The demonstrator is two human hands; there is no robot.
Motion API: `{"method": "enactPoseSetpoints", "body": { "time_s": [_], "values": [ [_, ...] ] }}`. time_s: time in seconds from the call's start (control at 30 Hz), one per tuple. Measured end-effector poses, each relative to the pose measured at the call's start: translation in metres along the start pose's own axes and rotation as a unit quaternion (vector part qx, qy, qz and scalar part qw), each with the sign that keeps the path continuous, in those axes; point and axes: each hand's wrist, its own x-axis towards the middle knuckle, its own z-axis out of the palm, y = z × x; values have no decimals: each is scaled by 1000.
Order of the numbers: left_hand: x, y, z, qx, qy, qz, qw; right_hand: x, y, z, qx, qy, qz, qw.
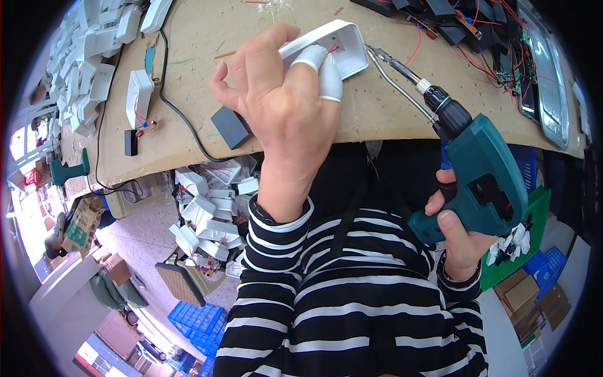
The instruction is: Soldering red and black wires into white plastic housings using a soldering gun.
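My left hand [286, 103] is closed on a white plastic housing [353, 55], a shallow open tray shape, above the brown worktable [377, 116]. White finger cots [330, 78] cover two of its fingertips, which reach inside the housing by a short bit of red wire [333, 48]. Wrapped round the handle of a green soldering gun [488, 164], my right hand [461, 242] has a finger by the trigger. The gun's metal tip [372, 49] and its thin curved feed tube point at the housing's right end; whether they touch it I cannot tell.
Near my left wrist lies a black box [231, 127]. A wired white housing [139, 98] stands farther left, before a large heap of white housings [88, 56]. Black parts with red wires [449, 34] crowd the back right. More housings [210, 210] are piled below the table's edge.
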Motion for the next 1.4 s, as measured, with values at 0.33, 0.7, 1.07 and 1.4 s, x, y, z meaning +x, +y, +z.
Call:
{"method": "enactPoseSetpoints", "body": {
  "time_s": [0.33,0.7,1.07,1.4],
  "values": [
    [-3,-5,20,-14,10,-20,1000,4,1,1,6,-35,21,999],
    [-2,0,18,8,-17,-47,999,9,5,6,16,-26,16,999],
    [-3,-1,20,-7,-10,-63,998,16,7,9,14,-38,-2,999],
    [-2,1,21,5,-3,-70,998,18,8,11,20,-37,0,999]
  ]
}}
